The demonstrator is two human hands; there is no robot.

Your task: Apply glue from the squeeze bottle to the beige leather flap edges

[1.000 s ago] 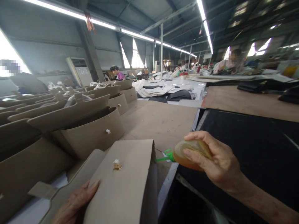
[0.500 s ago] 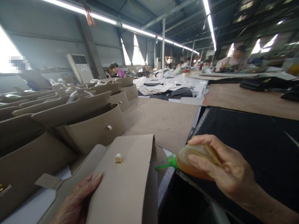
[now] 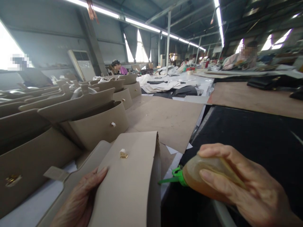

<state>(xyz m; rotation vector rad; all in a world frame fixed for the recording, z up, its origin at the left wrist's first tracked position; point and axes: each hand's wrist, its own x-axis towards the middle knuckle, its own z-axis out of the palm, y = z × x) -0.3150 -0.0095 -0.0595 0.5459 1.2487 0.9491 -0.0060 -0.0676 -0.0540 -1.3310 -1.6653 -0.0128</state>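
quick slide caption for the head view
Left hand on a beige bag, right hand holding a green-nozzled squeeze bottle beside it.

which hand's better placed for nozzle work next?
Right hand, likely: it holds the rounded amber plastic bottle, narrow green nozzle pointing at the boxy beige bag. Left hand holds the bag.

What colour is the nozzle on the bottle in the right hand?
Green nozzle, clear in the head view.
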